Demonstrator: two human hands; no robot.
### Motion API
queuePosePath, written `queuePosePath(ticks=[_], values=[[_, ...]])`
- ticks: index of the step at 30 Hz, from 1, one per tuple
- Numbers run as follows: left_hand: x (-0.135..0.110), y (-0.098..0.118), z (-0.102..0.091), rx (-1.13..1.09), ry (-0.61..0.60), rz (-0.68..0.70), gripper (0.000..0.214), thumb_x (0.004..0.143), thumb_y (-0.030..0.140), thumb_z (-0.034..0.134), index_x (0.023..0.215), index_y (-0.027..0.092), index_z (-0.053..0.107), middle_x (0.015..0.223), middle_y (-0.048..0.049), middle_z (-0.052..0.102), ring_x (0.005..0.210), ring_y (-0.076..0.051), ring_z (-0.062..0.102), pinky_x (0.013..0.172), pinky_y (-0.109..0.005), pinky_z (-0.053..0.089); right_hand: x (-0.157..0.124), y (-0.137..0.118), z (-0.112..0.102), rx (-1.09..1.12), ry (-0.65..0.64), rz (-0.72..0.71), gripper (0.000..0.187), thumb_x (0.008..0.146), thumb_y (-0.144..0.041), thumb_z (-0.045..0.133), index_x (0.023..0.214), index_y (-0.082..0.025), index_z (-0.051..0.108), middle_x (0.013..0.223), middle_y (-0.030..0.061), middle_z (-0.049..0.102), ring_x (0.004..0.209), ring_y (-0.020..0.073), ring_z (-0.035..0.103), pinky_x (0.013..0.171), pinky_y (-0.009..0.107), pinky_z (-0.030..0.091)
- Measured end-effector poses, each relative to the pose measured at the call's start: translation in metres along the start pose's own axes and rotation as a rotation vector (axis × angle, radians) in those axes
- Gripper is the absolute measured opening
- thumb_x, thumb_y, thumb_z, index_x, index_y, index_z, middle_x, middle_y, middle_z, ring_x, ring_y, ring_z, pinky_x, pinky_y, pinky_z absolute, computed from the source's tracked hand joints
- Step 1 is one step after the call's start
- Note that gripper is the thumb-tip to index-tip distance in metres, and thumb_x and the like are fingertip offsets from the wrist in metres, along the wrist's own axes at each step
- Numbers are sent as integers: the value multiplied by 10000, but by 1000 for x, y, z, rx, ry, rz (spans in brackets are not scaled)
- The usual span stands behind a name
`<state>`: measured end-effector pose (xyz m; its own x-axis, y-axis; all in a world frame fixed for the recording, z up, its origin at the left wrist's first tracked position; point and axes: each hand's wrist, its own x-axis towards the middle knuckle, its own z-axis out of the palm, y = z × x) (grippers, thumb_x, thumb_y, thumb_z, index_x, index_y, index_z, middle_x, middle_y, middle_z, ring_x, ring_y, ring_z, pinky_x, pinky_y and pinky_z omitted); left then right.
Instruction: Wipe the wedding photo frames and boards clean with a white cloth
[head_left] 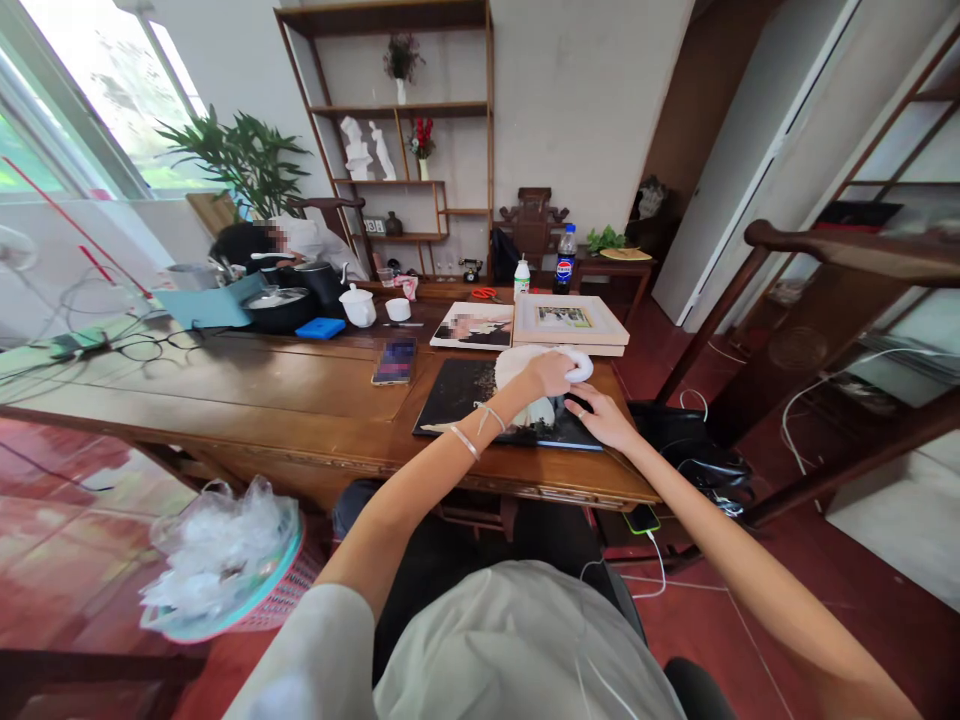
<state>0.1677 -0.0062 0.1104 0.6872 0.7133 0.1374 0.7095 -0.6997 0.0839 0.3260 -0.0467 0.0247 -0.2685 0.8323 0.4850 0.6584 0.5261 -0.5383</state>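
1. Two bare hands work at the near right end of one long wooden table (300, 400).
2. The left hand (551, 372) is closed around one white ring (579, 366), held over the far right part of one dark panel (457, 395).
3. The right hand (606, 418) lies open, fingers spread flat on the panel's right edge, holding nothing.
4. One white disc (514, 362) sits by the left hand.
5. Behind the panel lie two pictures: one print (472, 325) and one frame (570, 322).
6. One phone (395, 360) lies just left of the panel.
7. Two bottles stand behind the frame: a cola bottle (565, 260) and a white bottle (522, 275).
8. One teapot (358, 305) and one cup (397, 309) stand farther left.
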Motion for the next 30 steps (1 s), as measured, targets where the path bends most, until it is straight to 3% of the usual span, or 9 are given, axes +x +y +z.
queuePosePath(ticks=[5,11,15,25,30], values=[[-28,-23,5,25,63,-87,311,774,70,500,1032,120,667,1064,-120,689,1023,-240,629,860,-295,478,1,1,0,36,-13,-21,357,873,-317,530,1201,-238,646,1318,69,589,1294,264,472,1123,491,324],[-87,-89,-5,82,67,-277,308,749,43,482,977,132,668,1062,-121,689,1023,-241,623,876,-294,452,1,2,2,59,-10,-8,362,869,-303,544,1217,-261,633,1344,41,567,1321,253,438,1137,498,300],[-110,-120,-2,91,93,-365,252,767,55,469,912,140,656,1060,-94,689,1028,-212,608,879,-255,430,2,3,3,96,6,-6,349,861,-305,568,1197,-257,650,1329,46,580,1315,253,446,1142,487,299],[-109,-126,16,90,121,-380,270,730,31,471,902,140,649,1009,-103,689,994,-231,619,848,-294,443,6,-2,3,374,25,101,386,787,-287,670,1169,-233,659,1379,64,530,1320,241,441,1154,473,256],[-114,-118,16,114,124,-342,286,733,34,474,934,125,657,1050,-140,682,1036,-263,614,893,-335,450,8,-1,5,299,9,71,320,806,-284,644,1120,-250,689,1295,48,605,1313,238,451,1148,480,269]])
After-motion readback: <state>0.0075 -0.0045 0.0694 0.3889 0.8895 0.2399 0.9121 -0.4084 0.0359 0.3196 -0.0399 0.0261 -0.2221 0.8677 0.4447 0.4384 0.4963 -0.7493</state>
